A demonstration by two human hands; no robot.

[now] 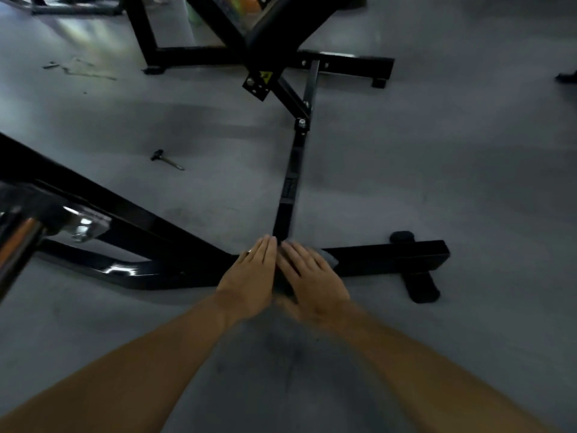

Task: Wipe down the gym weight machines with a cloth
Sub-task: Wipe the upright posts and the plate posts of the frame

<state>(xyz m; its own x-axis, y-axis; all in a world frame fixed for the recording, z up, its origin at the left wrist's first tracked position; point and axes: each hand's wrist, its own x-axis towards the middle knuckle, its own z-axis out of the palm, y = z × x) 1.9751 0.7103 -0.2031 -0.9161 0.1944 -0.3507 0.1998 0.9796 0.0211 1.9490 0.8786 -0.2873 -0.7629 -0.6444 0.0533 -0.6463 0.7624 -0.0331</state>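
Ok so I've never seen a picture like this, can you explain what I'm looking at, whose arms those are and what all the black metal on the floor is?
This is one picture from a wide-angle camera worn on a person's head, looking forward and down, so the two bare arms reaching in from the bottom belong to the wearer. The black metal is the floor frame of a gym weight machine: a cross bar resting on rubber feet, with a long thin bar running away toward the machine's upright part. The left hand lies flat, fingers straight, where the two bars meet. The right hand presses down beside it, also with straight fingers, on a grey cloth of which only a corner peeks out. A small loose pin lies on the grey floor to the left.
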